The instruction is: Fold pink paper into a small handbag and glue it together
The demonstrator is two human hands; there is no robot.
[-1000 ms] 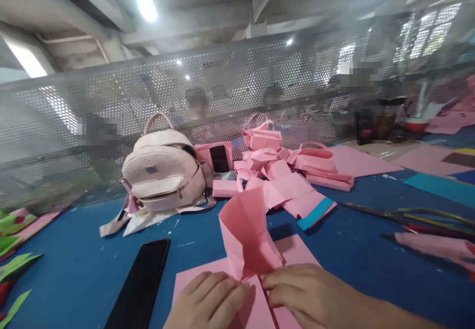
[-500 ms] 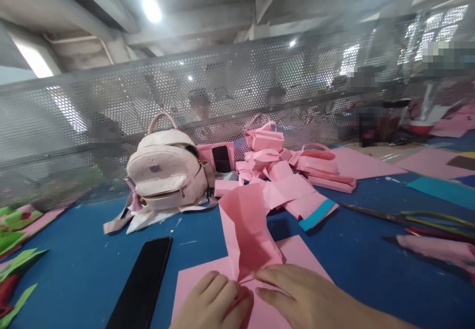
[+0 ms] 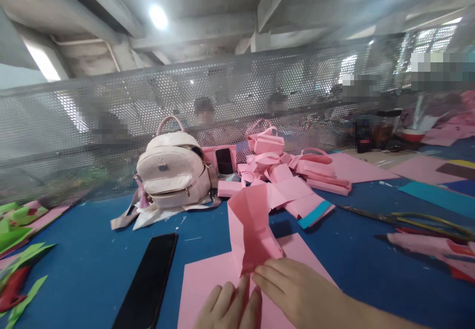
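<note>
A: Where is the folded pink piece (image 3: 250, 225)?
B: Standing upright with its top open, near the front of the blue worktop (image 3: 89, 250), with a flat pink sheet (image 3: 202, 274) under and around its base.
A: And the hands?
B: Both are at its base. The left hand (image 3: 230, 304) has its fingers bent, tips down on the pink paper; the right hand (image 3: 293, 287) lies low with its fingertips just beside them. I can't tell whether either one pinches the paper or only presses it.
A: Any brand to read?
B: The pale backpack (image 3: 172, 175) carries a small plate (image 3: 162, 167) on its front, but its lettering is too small to make out. The dark container (image 3: 364, 136) at the far right shows a reddish patch, too blurred to read.
A: The phones?
B: The large phone (image 3: 148, 279) lies left of the hands, its screen dark. The smaller phone (image 3: 224, 161) leans upright beside the backpack, left of a heap of pink paper pieces (image 3: 276, 170).
A: And right?
B: Scissors (image 3: 401, 217) with yellow handles.
</note>
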